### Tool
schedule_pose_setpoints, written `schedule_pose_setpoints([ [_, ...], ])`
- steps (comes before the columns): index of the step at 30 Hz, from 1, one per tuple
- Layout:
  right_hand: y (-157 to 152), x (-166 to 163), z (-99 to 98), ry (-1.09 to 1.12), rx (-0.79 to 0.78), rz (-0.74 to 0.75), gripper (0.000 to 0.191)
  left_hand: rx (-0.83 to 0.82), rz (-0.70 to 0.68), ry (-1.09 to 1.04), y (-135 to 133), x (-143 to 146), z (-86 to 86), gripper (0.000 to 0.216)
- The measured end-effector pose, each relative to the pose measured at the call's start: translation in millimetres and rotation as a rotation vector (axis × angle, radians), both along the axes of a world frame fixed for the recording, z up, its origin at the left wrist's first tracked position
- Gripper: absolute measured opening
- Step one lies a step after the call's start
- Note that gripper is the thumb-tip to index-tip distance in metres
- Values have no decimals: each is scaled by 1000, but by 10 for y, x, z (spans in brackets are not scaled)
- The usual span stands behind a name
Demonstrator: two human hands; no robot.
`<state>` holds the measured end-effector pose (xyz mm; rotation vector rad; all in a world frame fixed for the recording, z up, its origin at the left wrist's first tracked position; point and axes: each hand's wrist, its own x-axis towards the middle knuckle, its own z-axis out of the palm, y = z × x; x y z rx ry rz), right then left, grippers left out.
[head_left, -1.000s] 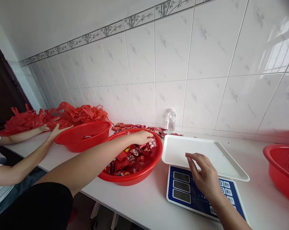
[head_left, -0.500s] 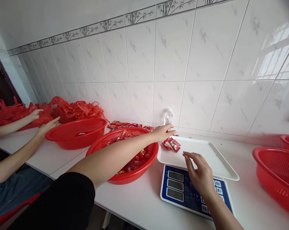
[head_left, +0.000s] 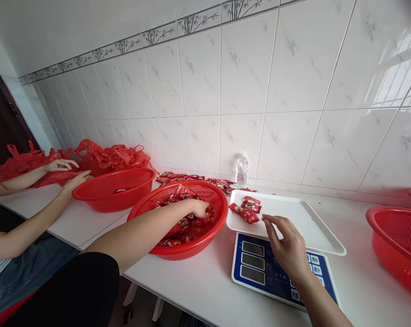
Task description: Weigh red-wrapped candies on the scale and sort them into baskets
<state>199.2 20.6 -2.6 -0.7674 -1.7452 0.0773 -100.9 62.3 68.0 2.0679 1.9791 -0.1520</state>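
My left hand (head_left: 200, 209) is down inside a red plastic basket (head_left: 222, 206), among small red snack packets (head_left: 183, 222). Its fingertips are hidden there, so I cannot tell whether they grip one. My right hand (head_left: 287, 245) hovers over a blue-and-white weighing scale (head_left: 251, 262), close to the white tray (head_left: 304, 222) on it. Its thumb and index finger are pinched together, with nothing visible between them. On the tray's left end lie a few red packets (head_left: 248, 213), just left of my right fingertips.
A clear plastic bottle (head_left: 241, 171) stands by the tiled wall. More packets (head_left: 178, 177) lie behind the basket. Another red basket (head_left: 112, 193) is to the left, near a co-worker's hands (head_left: 69, 181) and red plastic bags (head_left: 120, 156). Red baskets (head_left: 396, 231) stand at right.
My left hand has moved from above the tray's left end leftward into the basket. The packets on the tray lie differently, with more now in sight. My right hand stays nearly still.
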Motion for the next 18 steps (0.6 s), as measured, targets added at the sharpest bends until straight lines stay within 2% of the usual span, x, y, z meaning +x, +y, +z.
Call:
schedule_pose_setpoints([
  [3, 3, -1, -10, -4, 5, 7, 21, 15, -11, 39, -93, -66, -189, 61],
  [7, 8, -6, -21, -5, 9, 14, 20, 30, -42, 16, -87, -45, -289, 52],
  [13, 10, -6, -29, 1, -9, 7, 20, 53, 8, -105, 30, -111, -149, 66],
  [18, -2, -11, -21, -2, -9, 15, 21, -64, 27, -13, -96, -223, -71, 37],
])
